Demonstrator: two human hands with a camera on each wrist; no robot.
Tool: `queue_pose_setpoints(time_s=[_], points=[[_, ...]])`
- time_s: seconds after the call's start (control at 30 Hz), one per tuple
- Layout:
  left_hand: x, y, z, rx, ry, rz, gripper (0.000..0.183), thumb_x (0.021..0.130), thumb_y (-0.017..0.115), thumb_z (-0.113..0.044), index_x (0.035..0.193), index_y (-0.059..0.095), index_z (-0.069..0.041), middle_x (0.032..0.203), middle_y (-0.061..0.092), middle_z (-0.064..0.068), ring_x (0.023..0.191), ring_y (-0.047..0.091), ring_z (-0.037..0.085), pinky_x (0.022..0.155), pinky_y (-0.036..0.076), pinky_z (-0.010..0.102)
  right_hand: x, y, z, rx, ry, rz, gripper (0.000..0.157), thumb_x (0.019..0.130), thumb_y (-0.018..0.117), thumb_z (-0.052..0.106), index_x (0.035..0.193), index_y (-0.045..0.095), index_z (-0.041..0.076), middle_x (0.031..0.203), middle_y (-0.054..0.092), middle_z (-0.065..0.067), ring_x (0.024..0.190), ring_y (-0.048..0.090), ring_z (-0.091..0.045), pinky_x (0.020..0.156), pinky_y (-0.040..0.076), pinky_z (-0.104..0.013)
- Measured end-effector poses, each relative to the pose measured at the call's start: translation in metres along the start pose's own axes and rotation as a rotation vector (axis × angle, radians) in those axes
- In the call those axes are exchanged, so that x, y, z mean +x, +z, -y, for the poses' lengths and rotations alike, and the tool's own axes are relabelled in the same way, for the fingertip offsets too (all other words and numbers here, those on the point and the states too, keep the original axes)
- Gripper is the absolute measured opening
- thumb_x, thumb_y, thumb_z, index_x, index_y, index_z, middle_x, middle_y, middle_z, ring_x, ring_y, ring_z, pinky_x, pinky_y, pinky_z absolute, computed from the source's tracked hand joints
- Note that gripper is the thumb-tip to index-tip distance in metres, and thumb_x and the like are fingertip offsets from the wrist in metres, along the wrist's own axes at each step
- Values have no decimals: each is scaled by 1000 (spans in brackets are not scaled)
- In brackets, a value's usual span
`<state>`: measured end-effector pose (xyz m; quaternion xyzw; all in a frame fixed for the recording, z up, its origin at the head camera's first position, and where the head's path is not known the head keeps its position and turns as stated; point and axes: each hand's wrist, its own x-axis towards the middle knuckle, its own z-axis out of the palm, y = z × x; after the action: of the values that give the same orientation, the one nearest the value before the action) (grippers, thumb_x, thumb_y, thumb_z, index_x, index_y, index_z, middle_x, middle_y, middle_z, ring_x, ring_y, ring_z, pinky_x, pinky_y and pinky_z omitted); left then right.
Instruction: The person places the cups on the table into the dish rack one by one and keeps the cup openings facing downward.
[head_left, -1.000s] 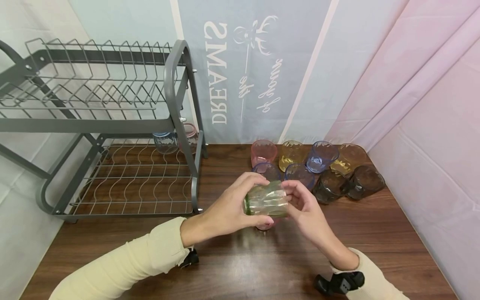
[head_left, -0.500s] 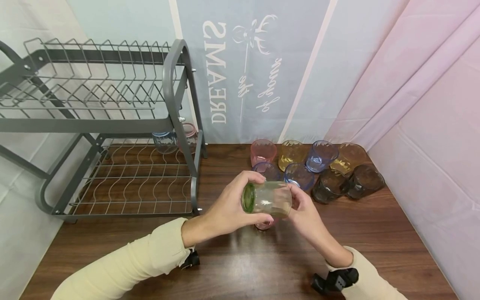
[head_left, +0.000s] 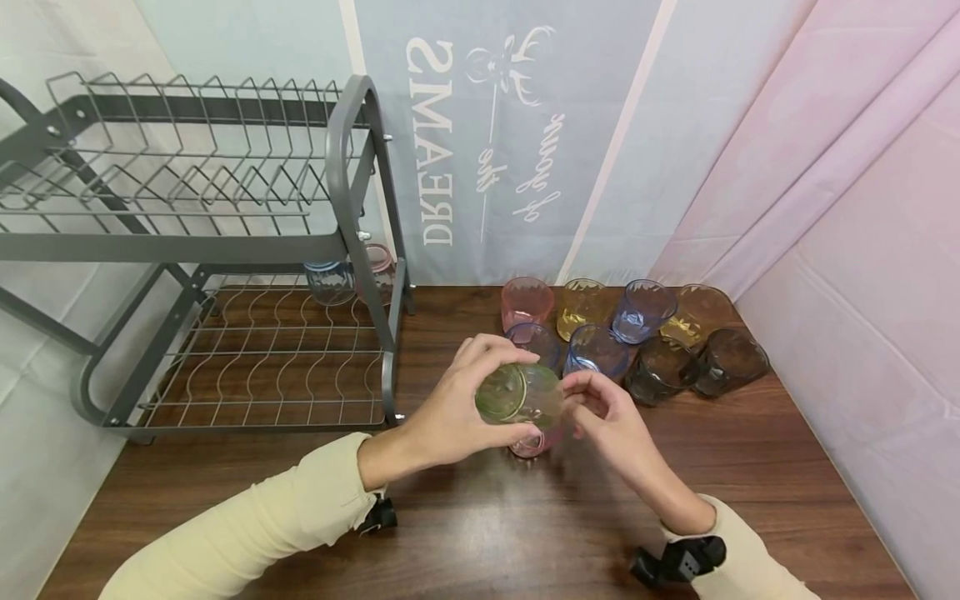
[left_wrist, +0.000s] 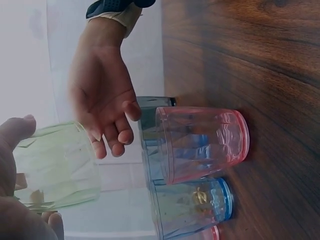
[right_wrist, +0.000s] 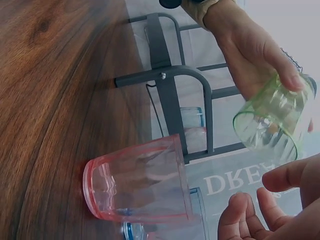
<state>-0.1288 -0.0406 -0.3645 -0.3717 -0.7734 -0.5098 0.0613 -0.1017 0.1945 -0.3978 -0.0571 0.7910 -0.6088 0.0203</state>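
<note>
In the head view my left hand (head_left: 457, 412) grips a green glass (head_left: 536, 400), thumb on the near side and fingers over the far side. The glass is held tilted above the table, its base toward the left palm and its mouth toward the right hand. My right hand (head_left: 618, 429) hovers beside the mouth with loosely bent fingers. In the right wrist view those fingers (right_wrist: 240, 210) hold nothing and look apart from the glass rim (right_wrist: 237, 127). Below the green glass stands a pink glass (right_wrist: 140, 180), mostly hidden in the head view.
Pink (head_left: 527, 304), yellow (head_left: 581, 312), blue (head_left: 643, 312) and dark grey (head_left: 660, 371) glasses stand in rows at the table's back right. A two-tier grey dish rack (head_left: 348, 250) fills the left, with a blue glass (head_left: 330, 283) and a pink one (head_left: 381, 271) upside down on its lower tier.
The green glass has turned in my left hand so its base faces the head camera more. My right hand, earlier touching its mouth end, has come slightly away from it.
</note>
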Motion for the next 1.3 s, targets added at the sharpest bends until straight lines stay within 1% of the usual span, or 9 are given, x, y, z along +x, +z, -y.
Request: queue_pose_setpoints(time_s=[0.13,0.27,0.4,0.5,0.6,0.77,0.97,1.1,1.3], points=[[0,-2,0,14,5,-3,79,74,92,-22,144,55,-19,129,51,0,116,44,17,97,45,39,1,-3,-4,-17,-1,-6,21,95,56,-7,115,60,-6,106,64,-16,88,64,-19,61,54,-31],[0,-2,2,2,4,-22,92,73,90,-19,152,43,-14,130,55,2,118,45,18,101,45,38,2,-4,-6,-35,24,-19,22,94,56,-7,116,60,-7,108,64,-20,89,65,-14,64,54,-31],[-2,-2,3,-78,-9,-65,84,69,92,-13,140,46,-9,131,55,4,124,48,19,107,43,37,2,-5,-7,-53,39,-12,22,95,58,-6,117,60,-6,109,64,-19,91,64,-14,71,54,-28],[-3,-4,2,-105,13,-87,75,67,95,-13,129,53,-10,134,55,4,126,49,19,108,43,37,1,-5,-9,-80,32,-4,21,96,61,-2,116,62,-4,109,66,-14,94,64,-16,77,53,-25],[-4,-6,2,-87,42,-82,75,66,96,-15,130,57,-11,135,56,3,124,48,19,105,44,37,1,-4,-13,-94,19,-1,21,96,65,0,117,62,-3,110,66,-14,97,64,-15,82,52,-24],[-6,-10,4,-46,65,-59,76,67,95,-16,131,57,-8,134,58,3,122,45,19,105,42,39,2,0,-19,-89,30,16,31,96,66,1,124,56,-8,117,64,-22,104,62,-18,89,50,-23],[-8,-14,4,-27,60,-57,75,68,94,-17,133,58,-9,132,58,2,122,43,20,105,40,40,2,3,-24,-113,87,63,38,98,66,7,129,52,-7,123,62,-23,110,61,-27,89,51,-27],[-8,-16,2,-36,45,-42,72,68,91,-14,132,58,-10,131,57,1,121,42,20,104,40,40,2,4,-27,-121,122,118,41,98,67,9,132,51,-6,124,60,-22,113,60,-31,88,52,-29],[-8,-18,1,-49,7,-25,70,68,90,-12,131,59,-12,130,56,-2,121,41,19,104,39,41,2,5,-33,-185,84,205,42,97,65,9,135,52,-6,122,61,-20,112,61,-33,85,52,-30]])
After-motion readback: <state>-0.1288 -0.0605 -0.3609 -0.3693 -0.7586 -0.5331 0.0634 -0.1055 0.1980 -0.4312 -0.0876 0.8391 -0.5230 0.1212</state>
